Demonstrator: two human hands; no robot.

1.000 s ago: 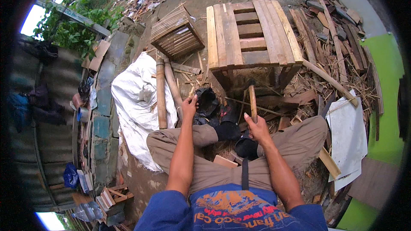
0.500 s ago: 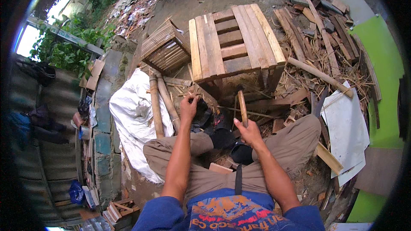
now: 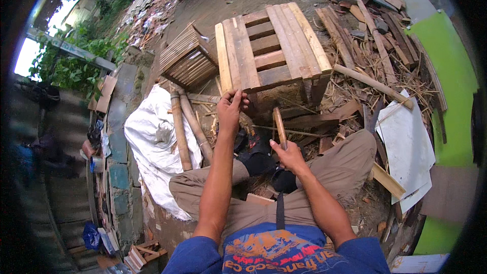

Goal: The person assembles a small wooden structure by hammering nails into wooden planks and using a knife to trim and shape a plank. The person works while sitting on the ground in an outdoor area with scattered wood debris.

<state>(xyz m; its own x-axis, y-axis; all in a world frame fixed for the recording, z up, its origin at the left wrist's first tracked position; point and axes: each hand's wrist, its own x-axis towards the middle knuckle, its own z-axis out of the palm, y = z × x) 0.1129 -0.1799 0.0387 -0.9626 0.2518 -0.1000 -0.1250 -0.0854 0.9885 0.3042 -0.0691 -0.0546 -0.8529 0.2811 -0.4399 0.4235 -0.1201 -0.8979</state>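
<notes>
A slatted wooden crate (image 3: 281, 45) stands in front of me, its top made of boards with gaps in the middle. At the crate's near left corner is my left hand (image 3: 231, 107), thumb and fingers pinched together; whatever they hold is too small or hidden to name. My right hand (image 3: 290, 156) is closed round the wooden handle of a hammer (image 3: 280, 128), held below the crate's near edge. The hammer's head is dark and hard to make out against the shadow under the crate.
A smaller slatted wooden box (image 3: 188, 56) sits left of the crate. Bamboo poles (image 3: 181, 131) lie beside a white sack (image 3: 152, 137). Scrap wood (image 3: 378, 40) is heaped at right, near a white sheet (image 3: 406, 147) and green panel (image 3: 441, 66). A block wall (image 3: 120, 172) borders the left.
My left hand has risen from beside the bamboo poles to the crate's near left corner. The right hand holds the hammer at nearly the same place. The view has shifted slightly.
</notes>
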